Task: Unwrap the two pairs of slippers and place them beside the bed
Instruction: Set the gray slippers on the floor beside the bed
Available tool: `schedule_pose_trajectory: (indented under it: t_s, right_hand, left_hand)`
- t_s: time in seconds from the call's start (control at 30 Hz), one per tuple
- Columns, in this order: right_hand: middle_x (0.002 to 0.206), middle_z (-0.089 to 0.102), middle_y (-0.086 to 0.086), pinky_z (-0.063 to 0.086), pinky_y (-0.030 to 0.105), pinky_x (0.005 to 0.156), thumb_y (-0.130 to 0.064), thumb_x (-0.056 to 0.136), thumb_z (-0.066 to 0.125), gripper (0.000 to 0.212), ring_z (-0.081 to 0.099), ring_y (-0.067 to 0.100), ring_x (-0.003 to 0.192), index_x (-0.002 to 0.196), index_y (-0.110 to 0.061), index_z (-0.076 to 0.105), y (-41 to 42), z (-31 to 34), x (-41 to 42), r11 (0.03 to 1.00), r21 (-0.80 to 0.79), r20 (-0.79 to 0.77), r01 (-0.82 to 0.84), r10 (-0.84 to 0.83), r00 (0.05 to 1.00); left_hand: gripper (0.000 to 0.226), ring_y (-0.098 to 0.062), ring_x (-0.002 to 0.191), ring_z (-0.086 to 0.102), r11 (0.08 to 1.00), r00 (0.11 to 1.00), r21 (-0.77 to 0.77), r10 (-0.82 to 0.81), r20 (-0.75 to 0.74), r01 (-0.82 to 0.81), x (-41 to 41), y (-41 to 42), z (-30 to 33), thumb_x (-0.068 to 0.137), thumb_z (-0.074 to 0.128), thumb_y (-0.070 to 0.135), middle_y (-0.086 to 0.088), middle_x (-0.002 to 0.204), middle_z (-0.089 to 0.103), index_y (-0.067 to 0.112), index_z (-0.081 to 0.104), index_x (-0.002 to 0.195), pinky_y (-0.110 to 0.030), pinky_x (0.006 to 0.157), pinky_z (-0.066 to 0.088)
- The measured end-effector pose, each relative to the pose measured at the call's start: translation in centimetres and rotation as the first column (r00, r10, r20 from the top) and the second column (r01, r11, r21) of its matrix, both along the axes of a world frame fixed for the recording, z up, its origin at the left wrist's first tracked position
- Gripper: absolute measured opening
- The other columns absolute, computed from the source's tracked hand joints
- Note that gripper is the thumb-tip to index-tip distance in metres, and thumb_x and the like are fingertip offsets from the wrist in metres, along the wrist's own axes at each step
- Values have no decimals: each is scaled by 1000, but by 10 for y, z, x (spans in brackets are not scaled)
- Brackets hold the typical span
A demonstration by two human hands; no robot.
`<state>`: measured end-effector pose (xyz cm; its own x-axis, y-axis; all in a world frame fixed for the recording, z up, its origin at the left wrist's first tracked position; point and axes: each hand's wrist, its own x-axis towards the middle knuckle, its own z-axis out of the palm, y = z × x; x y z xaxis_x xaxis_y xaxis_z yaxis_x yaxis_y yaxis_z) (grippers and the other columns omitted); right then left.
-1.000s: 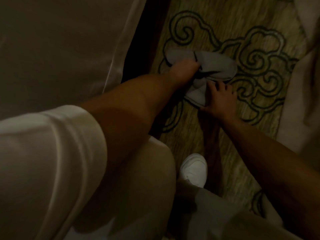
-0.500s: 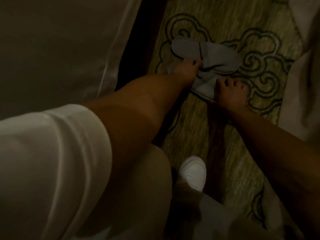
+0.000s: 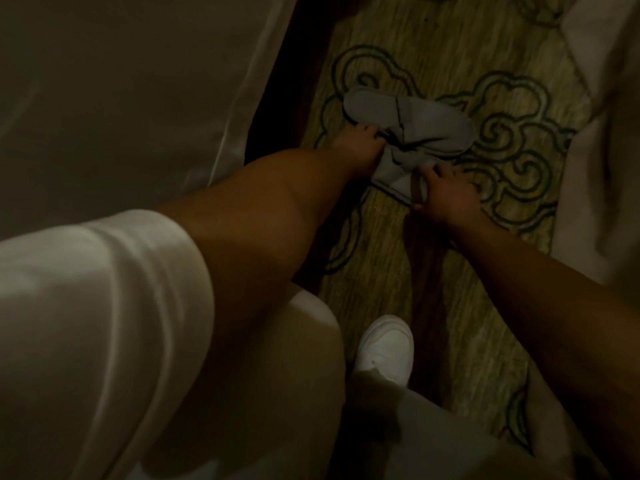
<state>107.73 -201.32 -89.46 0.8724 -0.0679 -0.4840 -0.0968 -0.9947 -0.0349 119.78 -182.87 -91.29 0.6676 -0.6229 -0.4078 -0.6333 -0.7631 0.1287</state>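
Observation:
Two pale grey slippers lie overlapping on the patterned carpet beside the bed. The upper slipper [image 3: 426, 124] lies across, its toe to the right. The lower slipper [image 3: 394, 173] pokes out underneath, angled toward me. My left hand [image 3: 356, 147] pinches the slippers where they cross. My right hand [image 3: 446, 190] grips the near end of the lower slipper with its fingers curled on the edge. The light is dim and no wrapper can be made out.
The bed [image 3: 121, 98] with its pale sheet fills the left; a dark gap runs along its edge. A second pale bedspread [image 3: 609, 140] hangs at the right. My white shoe [image 3: 386, 348] stands on the carpet [image 3: 433, 39] near me.
Both hands stayed on the slippers. The right hand shifted from beside the lower slipper onto its near end, and the pair sits a little farther from me in view.

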Motion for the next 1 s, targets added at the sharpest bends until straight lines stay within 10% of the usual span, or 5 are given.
schedule_pose_trajectory:
  t_s: [0.37, 0.67, 1.0]
  right_hand:
    - [155, 28, 21, 35, 72, 102, -54, 70, 82, 108, 29, 48, 141, 154, -27, 21, 2, -9, 27, 999, -7, -70, 40, -40, 997]
    - [132, 47, 34, 48, 55, 84, -48, 81, 72, 96, 53, 50, 112, 156, -11, 25, 19, -24, 24, 996, -24, 184, -84, 87, 979]
    - [143, 42, 32, 45, 53, 91, -38, 85, 73, 81, 47, 49, 124, 151, -8, 35, 12, -28, 30, 998, 28, 154, -58, 53, 987]
  left_hand:
    - [83, -36, 147, 24, 1000, 1000, 20, 23, -9, -22, 13, -8, -7, 90, 63, 44, -11, 161, 24, 14, 23, 156, -52, 116, 24]
    - [67, -35, 134, 43, 997, 997, -25, 68, -40, -69, 19, -24, -15, 93, 58, 35, -13, 152, 38, 11, 35, 150, -45, 106, 38]
    - [96, -42, 150, 12, 993, 978, 74, 108, -180, -96, 17, -27, -13, 91, 60, 46, -13, 166, 8, 10, 4, 160, -54, 118, 26]
